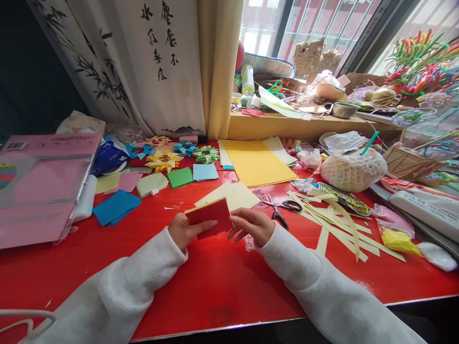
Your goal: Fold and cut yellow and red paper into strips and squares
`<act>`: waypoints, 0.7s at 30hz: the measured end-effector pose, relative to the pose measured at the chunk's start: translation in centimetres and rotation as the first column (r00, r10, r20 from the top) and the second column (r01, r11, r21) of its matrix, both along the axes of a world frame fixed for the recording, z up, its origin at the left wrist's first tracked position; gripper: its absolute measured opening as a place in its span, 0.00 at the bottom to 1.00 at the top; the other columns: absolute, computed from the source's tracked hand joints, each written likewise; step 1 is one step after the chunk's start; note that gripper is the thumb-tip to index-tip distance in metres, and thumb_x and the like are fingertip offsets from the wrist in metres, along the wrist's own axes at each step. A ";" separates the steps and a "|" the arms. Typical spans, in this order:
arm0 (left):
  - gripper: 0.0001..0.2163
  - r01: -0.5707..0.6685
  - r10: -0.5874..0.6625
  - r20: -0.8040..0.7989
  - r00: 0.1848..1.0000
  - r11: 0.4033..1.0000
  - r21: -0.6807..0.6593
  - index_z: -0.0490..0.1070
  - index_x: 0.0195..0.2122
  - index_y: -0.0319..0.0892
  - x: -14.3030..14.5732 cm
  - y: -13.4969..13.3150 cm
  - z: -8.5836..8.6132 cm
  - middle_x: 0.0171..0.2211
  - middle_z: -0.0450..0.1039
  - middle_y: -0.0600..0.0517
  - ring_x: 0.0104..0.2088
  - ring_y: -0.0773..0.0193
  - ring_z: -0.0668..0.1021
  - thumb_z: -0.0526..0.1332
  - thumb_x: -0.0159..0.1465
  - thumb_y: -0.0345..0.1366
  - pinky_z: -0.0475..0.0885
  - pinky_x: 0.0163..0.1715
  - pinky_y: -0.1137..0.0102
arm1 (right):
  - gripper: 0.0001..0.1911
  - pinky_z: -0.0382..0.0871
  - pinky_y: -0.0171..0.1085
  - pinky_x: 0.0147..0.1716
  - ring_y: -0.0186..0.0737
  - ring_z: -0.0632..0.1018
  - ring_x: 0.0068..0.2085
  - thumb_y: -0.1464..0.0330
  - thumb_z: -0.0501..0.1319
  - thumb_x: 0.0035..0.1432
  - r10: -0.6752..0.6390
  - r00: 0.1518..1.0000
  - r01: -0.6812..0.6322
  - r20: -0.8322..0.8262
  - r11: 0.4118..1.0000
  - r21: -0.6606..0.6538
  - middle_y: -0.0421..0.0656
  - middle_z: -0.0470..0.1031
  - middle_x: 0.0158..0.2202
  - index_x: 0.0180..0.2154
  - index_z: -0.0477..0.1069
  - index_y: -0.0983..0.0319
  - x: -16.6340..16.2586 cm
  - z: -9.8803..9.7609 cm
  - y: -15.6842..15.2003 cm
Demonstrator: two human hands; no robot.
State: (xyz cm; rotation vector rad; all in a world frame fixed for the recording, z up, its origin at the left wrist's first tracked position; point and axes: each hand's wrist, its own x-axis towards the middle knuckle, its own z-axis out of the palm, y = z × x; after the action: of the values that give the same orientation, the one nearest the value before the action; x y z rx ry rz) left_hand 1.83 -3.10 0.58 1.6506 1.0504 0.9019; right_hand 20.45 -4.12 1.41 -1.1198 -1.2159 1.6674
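Observation:
Both my hands hold a small stack of square paper (211,213) with a red sheet on top, lifted just above the red table (201,286). My left hand (184,230) grips its left edge, thumb across the red face. My right hand (251,225) pinches the right edge, fingers curled under. Pale yellow sheets (236,195) lie flat just behind the stack. Scissors (283,210) rest right of my right hand.
Yellow paper strips (337,222) spread at the right. A large yellow sheet (256,162) lies behind. Folded paper stars (163,160) and coloured squares (116,206) sit at the left, beside a pink paper pack (43,186). Clutter fills the windowsill (287,126).

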 end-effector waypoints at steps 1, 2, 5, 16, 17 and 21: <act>0.11 -0.002 0.012 -0.064 0.998 0.989 0.148 0.71 0.35 0.38 -0.4 -0.1 0.1 0.32 0.74 0.49 0.33 0.58 0.75 0.57 0.53 0.36 0.71 0.32 0.66 | 0.20 0.69 0.33 0.21 0.36 0.75 0.24 0.55 0.56 0.44 -0.046 0.999 0.045 -0.019 0.998 -0.038 0.43 0.71 0.23 0.32 0.64 0.66 0.1 0.2 0.1; 0.11 0.029 0.010 -0.130 0.991 0.955 0.296 0.71 0.37 0.41 -0.8 -0.2 0.3 0.34 0.74 0.50 0.35 0.59 0.75 0.56 0.54 0.35 0.70 0.35 0.65 | 0.23 0.70 0.34 0.21 0.36 0.75 0.24 0.52 0.53 0.45 -0.068 0.997 0.063 -0.042 0.992 -0.106 0.44 0.71 0.24 0.33 0.65 0.66 0.2 0.4 0.2; 0.14 0.244 0.017 -0.339 0.941 0.659 0.712 0.66 0.43 0.45 -2.0 -0.4 0.8 0.40 0.71 0.52 0.42 0.61 0.71 0.55 0.55 0.30 0.65 0.44 0.65 | 0.27 0.70 0.35 0.23 0.35 0.74 0.23 0.49 0.50 0.45 0.030 0.994 -0.060 -0.107 0.956 -0.288 0.46 0.71 0.22 0.30 0.67 0.68 0.3 0.9 0.0; 0.17 -0.167 0.255 -0.149 0.955 0.882 0.440 0.58 0.49 0.41 -0.6 0.7 0.9 0.37 0.71 0.46 0.25 0.66 0.74 0.46 0.60 0.37 0.70 0.22 0.71 | 0.11 0.69 0.33 0.29 0.34 0.72 0.31 0.65 0.59 0.45 -0.029 0.996 0.041 -0.085 0.990 0.135 0.41 0.70 0.28 0.32 0.68 0.64 0.1 -1.0 -0.2; 0.18 -0.178 0.207 -0.102 0.973 0.954 0.241 0.57 0.50 0.39 -0.5 0.8 0.9 0.30 0.72 0.48 0.18 0.69 0.71 0.45 0.60 0.40 0.66 0.15 0.74 | 0.12 0.69 0.34 0.28 0.34 0.72 0.30 0.65 0.58 0.45 -0.038 0.997 0.048 -0.066 0.986 0.157 0.41 0.70 0.29 0.33 0.67 0.64 0.2 -1.2 0.0; 0.19 -0.079 0.077 -0.045 0.996 0.995 -0.054 0.63 0.44 0.37 -0.4 0.6 0.5 0.16 0.65 0.56 0.12 0.73 0.64 0.53 0.54 0.43 0.58 0.09 0.77 | 0.14 0.68 0.34 0.25 0.33 0.71 0.28 0.63 0.55 0.48 -0.021 0.993 -0.009 0.115 0.966 0.258 0.42 0.69 0.29 0.36 0.66 0.64 0.6 -2.1 0.4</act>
State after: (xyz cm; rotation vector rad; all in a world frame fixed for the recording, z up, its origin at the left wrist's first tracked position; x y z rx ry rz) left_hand 1.40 -2.45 1.05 1.5976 1.1661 0.8834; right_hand 21.07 -3.70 -0.70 -1.0677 -1.4560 1.4056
